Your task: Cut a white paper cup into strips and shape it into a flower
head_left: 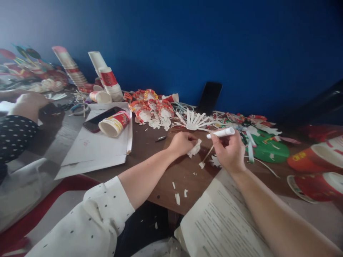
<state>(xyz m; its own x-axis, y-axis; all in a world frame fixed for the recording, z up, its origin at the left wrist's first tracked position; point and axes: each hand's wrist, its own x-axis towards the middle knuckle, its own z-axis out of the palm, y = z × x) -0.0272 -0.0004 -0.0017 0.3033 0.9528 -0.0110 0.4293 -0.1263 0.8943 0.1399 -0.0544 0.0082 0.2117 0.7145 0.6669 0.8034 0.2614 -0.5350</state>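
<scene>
Across the near part of the brown table (193, 187) lie white scraps (177, 198). Beyond them, the left hand (183, 143) pinches a cut white paper (194, 149), while just to its right the right hand (229, 150) is closed around a white tube (222, 133), long axis running left to right, one end toward the left hand; farther off, a dark phone (209, 97) stands by the blue wall (160, 43).

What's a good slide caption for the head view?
Left hand holds cut white paper; right hand holds a white pen-like tube.
</scene>
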